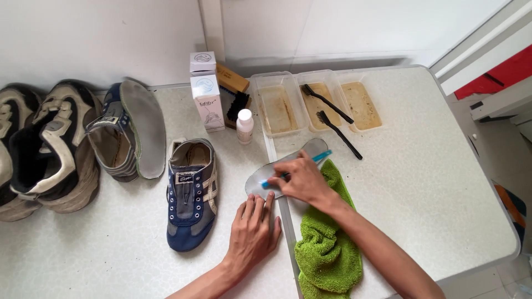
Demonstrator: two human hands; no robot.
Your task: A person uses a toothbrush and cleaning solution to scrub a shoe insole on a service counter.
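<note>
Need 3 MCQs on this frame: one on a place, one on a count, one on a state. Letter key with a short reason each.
1. Where does the green towel lie?
A. inside a tray
B. on the table under the right forearm
C. on the shoes

2. How many black brushes rest on or near the clear trays?
A. one
B. two
C. four

3. What is the right hand doing?
A. gripping a blue-handled brush on the grey insole
B. lying empty and flat
C. holding the white bottle

Key:
1 B, the towel lies on the table beneath the forearm.
2 B, two black brushes show, one in the middle tray and one just in front.
3 A, the fingers close round the blue handle over the insole; the left hand lies flat beside it.
</note>
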